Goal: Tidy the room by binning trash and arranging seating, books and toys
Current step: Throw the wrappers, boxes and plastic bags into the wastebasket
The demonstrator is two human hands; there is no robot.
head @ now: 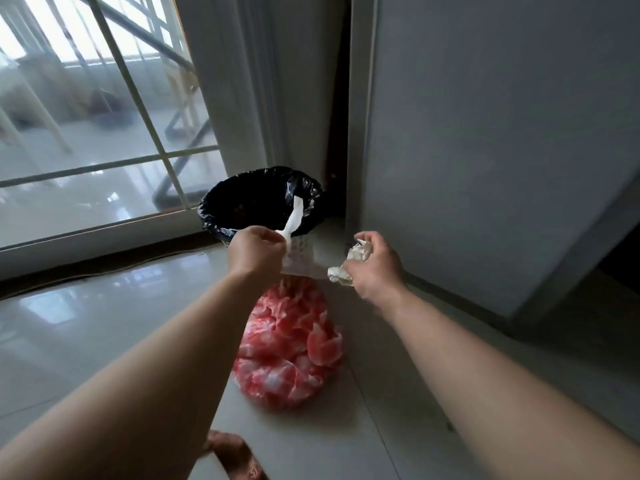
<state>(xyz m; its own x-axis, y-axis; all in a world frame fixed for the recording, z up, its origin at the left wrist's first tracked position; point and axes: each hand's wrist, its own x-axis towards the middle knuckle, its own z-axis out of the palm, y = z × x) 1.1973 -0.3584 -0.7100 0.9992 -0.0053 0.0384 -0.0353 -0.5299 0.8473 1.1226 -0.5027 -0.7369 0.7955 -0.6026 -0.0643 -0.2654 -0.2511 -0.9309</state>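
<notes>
Bin (pixel 259 202) lined with a black bag stands in the corner between glass door (pixel 86 116) and white panel (pixel 485 133). I see left hand (pixel 254 252) just before the bin's near rim, grip pinched on a white paper strip (pixel 294 216) that rises over the opening. Right hand (pixel 374 263), right of the bin, grip closed around crumpled tissue (pixel 358 252). Red plastic bag (pixel 289 348) lies on the floor nearer than the bin.

Black-lined round waste bin (pixel 259 202) on glossy tiled floor (pixel 104 313), in corner between glazed door (pixel 86 133) at left and grey door panel (pixel 485 133) at right; red-and-white crumpled plastic bag (pixel 287 348) on floor before bin.
</notes>
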